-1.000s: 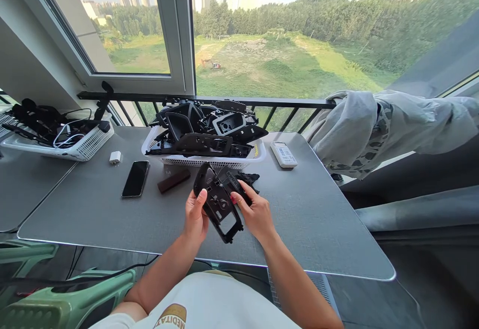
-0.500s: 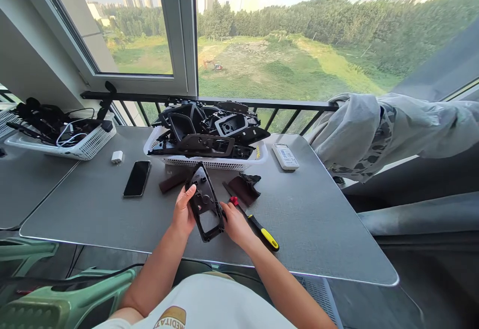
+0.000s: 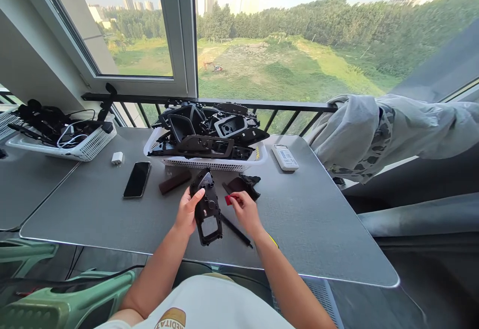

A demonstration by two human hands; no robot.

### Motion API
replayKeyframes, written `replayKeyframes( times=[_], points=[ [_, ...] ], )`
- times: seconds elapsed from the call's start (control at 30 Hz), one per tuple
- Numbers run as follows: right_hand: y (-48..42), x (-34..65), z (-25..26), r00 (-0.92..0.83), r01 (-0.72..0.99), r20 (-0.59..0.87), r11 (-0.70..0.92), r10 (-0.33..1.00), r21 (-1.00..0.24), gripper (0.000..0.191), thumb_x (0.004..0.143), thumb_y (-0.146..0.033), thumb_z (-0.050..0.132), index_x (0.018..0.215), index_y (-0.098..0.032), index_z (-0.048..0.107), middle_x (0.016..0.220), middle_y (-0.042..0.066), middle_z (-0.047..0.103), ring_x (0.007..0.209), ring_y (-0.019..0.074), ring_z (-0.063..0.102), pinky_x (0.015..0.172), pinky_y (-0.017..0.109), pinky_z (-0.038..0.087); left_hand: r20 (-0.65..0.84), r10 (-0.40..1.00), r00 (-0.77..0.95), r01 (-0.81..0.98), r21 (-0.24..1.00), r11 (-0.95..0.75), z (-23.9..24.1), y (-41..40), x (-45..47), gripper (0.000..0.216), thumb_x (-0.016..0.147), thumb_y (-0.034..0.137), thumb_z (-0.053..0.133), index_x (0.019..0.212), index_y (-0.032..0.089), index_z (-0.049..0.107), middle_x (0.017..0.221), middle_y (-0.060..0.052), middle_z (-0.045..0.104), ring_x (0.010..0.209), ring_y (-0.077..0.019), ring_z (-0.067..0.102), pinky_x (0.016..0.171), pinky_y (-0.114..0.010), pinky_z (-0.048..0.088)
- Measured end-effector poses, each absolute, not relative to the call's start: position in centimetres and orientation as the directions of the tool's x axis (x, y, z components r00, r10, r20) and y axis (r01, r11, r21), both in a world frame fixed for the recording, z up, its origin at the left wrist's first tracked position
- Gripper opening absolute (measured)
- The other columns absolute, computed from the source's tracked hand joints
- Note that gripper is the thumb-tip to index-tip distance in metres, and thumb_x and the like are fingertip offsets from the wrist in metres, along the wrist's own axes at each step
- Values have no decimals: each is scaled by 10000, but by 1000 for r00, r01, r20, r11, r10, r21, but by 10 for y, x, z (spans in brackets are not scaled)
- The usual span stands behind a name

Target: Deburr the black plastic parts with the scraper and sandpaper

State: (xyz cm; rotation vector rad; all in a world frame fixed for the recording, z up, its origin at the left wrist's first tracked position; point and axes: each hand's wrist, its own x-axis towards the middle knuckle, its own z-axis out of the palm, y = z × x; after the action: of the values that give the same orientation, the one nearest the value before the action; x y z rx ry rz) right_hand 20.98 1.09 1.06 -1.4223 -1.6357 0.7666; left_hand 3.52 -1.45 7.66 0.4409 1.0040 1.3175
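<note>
My left hand (image 3: 187,211) grips a black plastic housing panel (image 3: 209,206) by its left side, thumb across its face. The panel is tilted and has a rectangular opening near its lower end. My right hand (image 3: 245,211) is closed, with thumb and fingers pinching a small red piece (image 3: 228,199) just right of the panel. Below that hand, a thin black rod (image 3: 237,231) lies on the table. The tool with a black and yellow handle (image 3: 274,240) is mostly hidden under my right forearm. Dark maroon scraps (image 3: 243,185) lie just beyond my right hand.
A white basket (image 3: 205,164) piled with black plastic parts stands by the window. Near it are a dark maroon strip (image 3: 174,182), a phone (image 3: 136,179), a white charger (image 3: 117,158) and a white device (image 3: 285,158). Another basket (image 3: 90,147) with cables stands at left.
My right hand has left the panel's lower right side and moved up and right to the red piece. The panel has turned more upright. The black rod now shows on the table.
</note>
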Motion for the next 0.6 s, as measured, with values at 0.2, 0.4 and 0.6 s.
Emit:
replayKeyframes(
  times=[0.2, 0.4, 0.6],
  points=[
    [-3, 200, 47, -61, 258, 306, 311, 950, -915, 230, 924, -405, 517, 943, -223, 657, 910, 54, 636, 764, 169, 617, 656, 288, 541, -344, 931, -120, -441, 859, 260, 71, -15, 43, 494, 596, 445, 844, 921, 172, 591, 730, 14, 658, 561, -119, 606, 520, -231, 477],
    [-9, 185, 46, -103, 180, 321, 336, 941, -925, 158, 903, -328, 548, 873, -224, 663, 897, 56, 627, 787, 178, 617, 681, 301, 540, -290, 939, -183, -387, 899, 202, 67, -18, 52, 457, 601, 395, 853, 911, 163, 611, 764, 8, 671, 640, -113, 613, 632, -233, 501],
    [-6, 186, 27, -56, 195, 253, 259, 966, -946, 163, 886, -355, 532, 842, -215, 603, 800, 30, 615, 678, 164, 600, 628, 294, 535, -316, 930, -187, -299, 920, 252, 59, -13, 61, 413, 554, 397, 860, 812, 146, 658, 719, -19, 684, 619, -147, 610, 627, -266, 483]
  ],
)
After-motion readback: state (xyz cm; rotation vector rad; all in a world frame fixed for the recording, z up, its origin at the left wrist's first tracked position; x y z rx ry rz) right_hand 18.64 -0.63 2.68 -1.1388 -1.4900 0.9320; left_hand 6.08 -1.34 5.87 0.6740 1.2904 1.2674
